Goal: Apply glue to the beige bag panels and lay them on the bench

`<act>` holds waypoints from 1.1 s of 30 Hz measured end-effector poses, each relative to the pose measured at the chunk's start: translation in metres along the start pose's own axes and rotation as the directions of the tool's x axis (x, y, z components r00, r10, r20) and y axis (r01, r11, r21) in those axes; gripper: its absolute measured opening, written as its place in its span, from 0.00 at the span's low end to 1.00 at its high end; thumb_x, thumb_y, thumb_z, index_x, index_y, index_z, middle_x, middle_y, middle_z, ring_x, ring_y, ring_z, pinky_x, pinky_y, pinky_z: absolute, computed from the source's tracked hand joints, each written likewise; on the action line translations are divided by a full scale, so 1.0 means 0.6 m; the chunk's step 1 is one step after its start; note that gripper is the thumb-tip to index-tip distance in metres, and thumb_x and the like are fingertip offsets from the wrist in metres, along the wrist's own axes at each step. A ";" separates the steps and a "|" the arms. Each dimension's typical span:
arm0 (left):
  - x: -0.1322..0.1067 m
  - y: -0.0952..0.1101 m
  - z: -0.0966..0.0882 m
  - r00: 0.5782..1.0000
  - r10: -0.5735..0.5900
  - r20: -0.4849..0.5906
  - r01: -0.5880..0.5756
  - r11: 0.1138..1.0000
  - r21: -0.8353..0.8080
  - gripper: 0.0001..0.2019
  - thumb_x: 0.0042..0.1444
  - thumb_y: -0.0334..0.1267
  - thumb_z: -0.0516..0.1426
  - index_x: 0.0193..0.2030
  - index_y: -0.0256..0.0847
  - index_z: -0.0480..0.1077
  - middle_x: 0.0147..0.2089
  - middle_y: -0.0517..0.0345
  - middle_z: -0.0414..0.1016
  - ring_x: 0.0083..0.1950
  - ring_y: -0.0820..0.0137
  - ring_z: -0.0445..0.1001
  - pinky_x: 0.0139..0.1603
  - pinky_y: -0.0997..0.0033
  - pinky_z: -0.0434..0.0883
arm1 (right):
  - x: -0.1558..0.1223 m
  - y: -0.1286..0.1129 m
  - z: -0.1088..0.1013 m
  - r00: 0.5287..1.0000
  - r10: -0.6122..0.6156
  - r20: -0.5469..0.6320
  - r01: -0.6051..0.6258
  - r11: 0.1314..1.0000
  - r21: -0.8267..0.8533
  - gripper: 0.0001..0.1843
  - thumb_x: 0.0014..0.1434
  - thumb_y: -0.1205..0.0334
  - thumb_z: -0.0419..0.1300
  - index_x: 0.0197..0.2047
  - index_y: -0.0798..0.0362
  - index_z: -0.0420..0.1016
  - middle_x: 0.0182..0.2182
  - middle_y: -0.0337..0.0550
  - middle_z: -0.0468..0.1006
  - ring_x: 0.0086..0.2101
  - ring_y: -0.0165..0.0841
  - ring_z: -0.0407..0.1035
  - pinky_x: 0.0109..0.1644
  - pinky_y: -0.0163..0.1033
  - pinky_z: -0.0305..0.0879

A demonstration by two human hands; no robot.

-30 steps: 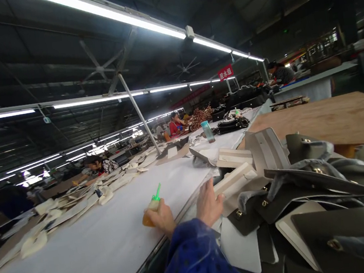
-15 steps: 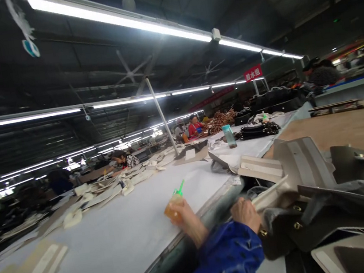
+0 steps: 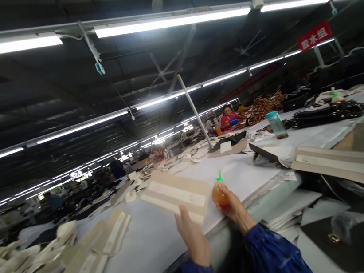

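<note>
My left hand [image 3: 193, 238] grips the near edge of a flat beige panel [image 3: 176, 193], with the thumb on top and the fingers partly hidden. The panel carries pale lengthwise strips and tilts over the white-covered table [image 3: 131, 259]. Just to the right, my right hand [image 3: 235, 208] is wrapped round a small squeeze bottle [image 3: 220, 194] of amber liquid. Its green nozzle points up, and it is held apart from the panel.
Similar strip-lined panels [image 3: 114, 232] lie at left beside cream pieces [image 3: 33, 259]. To the right are another panel [image 3: 336, 161], dark pieces with metal fittings [image 3: 332, 237] and a teal-lidded bottle [image 3: 276, 125]. A pole [image 3: 195, 110] rises farther back, near a co-worker in red [image 3: 228, 119].
My left hand has come from the pile at right, now with the beige panel in it. My right hand still holds the squeeze bottle. The view has turned left and levelled.
</note>
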State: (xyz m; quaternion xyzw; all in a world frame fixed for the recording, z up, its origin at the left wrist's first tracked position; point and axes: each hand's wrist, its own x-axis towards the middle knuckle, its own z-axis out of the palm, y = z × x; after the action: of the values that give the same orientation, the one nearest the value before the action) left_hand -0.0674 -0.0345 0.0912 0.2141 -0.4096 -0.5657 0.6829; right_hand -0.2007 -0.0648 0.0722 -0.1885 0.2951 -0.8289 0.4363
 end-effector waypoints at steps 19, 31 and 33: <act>0.056 0.059 -0.335 0.946 0.249 -0.210 -0.038 0.724 0.689 0.39 0.45 0.50 0.67 0.61 0.39 0.58 0.70 0.39 0.55 0.73 0.50 0.49 0.71 0.54 0.53 | 0.003 0.001 0.006 0.992 0.114 0.052 -0.108 0.990 -0.095 0.10 0.61 0.63 0.63 0.44 0.59 0.72 0.39 0.43 0.76 0.36 0.28 0.72 0.31 0.31 0.71; 0.098 0.081 -0.308 0.920 -0.358 0.157 0.265 0.866 0.423 0.23 0.33 0.45 0.74 0.33 0.32 0.78 0.28 0.50 0.79 0.30 0.57 0.78 0.23 0.67 0.71 | -0.009 -0.003 0.002 0.990 0.100 0.100 -0.087 0.987 -0.132 0.16 0.55 0.60 0.68 0.44 0.58 0.73 0.35 0.42 0.75 0.35 0.31 0.72 0.38 0.41 0.78; 0.104 0.076 -0.299 0.940 -0.332 0.083 0.276 0.878 0.391 0.20 0.37 0.45 0.73 0.32 0.31 0.76 0.26 0.51 0.78 0.25 0.63 0.76 0.17 0.71 0.66 | -0.007 -0.005 0.001 0.996 0.054 0.074 -0.046 0.994 -0.100 0.16 0.55 0.62 0.68 0.44 0.58 0.72 0.35 0.41 0.74 0.34 0.29 0.72 0.36 0.38 0.77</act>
State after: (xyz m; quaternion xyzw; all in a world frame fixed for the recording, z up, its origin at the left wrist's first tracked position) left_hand 0.1052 -0.1119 0.0424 0.3597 -0.5202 -0.5916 0.5000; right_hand -0.1999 -0.0604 0.0747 -0.2338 0.3234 -0.7944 0.4579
